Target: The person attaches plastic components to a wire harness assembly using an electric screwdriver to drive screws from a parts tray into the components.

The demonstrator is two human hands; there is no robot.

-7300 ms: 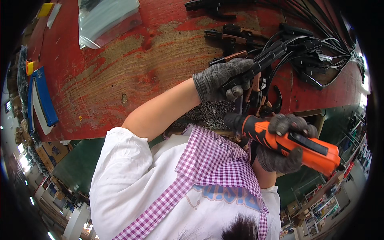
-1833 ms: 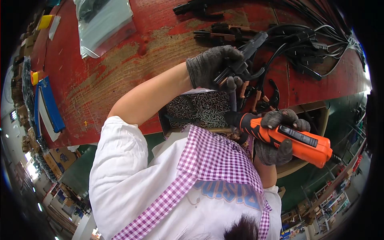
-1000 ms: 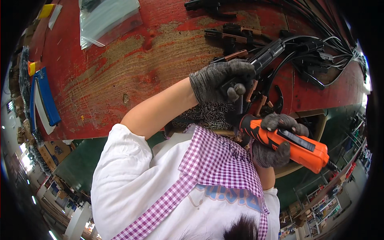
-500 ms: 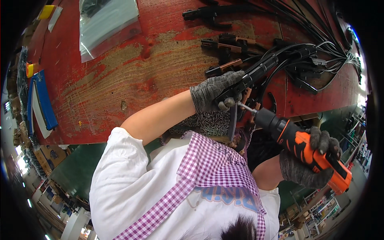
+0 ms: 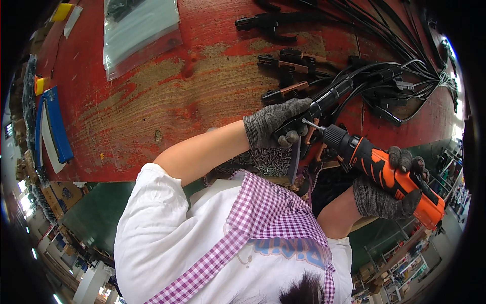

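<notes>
My left hand (image 5: pixel 278 121), in a grey knit glove, is closed around a black electrode holder (image 5: pixel 329 97) with a black cable running from its handle. My right hand (image 5: pixel 389 190), gloved alike, grips an orange and black cordless drill (image 5: pixel 380 169). The drill's bit (image 5: pixel 311 123) points left, and its tip meets the side of the electrode holder beside my left fingers. Just below the left hand lies a heap of small metal screws (image 5: pixel 268 161) in a tray, partly hidden by my arm and apron.
Several electrode holders with copper-coloured jaws (image 5: pixel 296 87) lie beyond my left hand. Black cables (image 5: pixel 425 71) bunch at the far right. A clear plastic bag (image 5: pixel 142 38) and a blue and white strip-shaped object (image 5: pixel 53 129) rest on the worn red table (image 5: pixel 126 121).
The drill has swung up slightly, its bit shifting from below the electrode holder onto its side. My left hand keeps its grip, with the holder nearly in place.
</notes>
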